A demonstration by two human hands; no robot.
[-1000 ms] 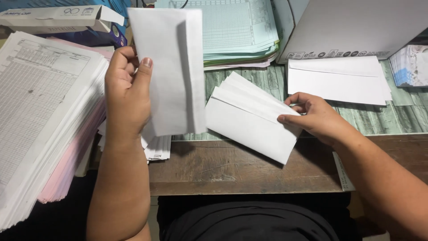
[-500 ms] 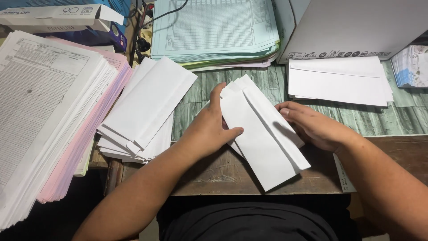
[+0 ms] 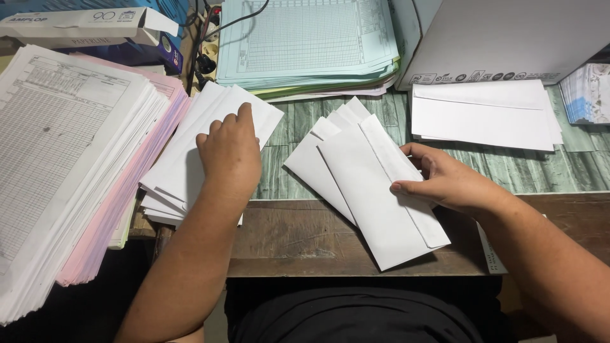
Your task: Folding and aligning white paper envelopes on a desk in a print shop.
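Observation:
My left hand (image 3: 230, 152) lies flat, fingers together, on a stack of folded white sheets (image 3: 190, 159) at the left of the desk. My right hand (image 3: 445, 181) rests on the flap edge of a white envelope (image 3: 375, 203) lying slanted at the desk's front, thumb and fingers pinching its right side. Under that envelope a few more white envelopes (image 3: 318, 159) are fanned out to the upper left.
A tall pile of printed white and pink forms (image 3: 70, 159) fills the left. Green-blue forms (image 3: 305, 44) lie at the back, a white box (image 3: 508, 38) at back right, a stack of envelopes (image 3: 483, 114) before it. The wooden desk edge (image 3: 286, 254) runs along the front.
My left hand held a folded sheet upright, came down to the envelopes in the middle, and has now moved left onto the stack of folded sheets. The right hand stayed on the envelopes.

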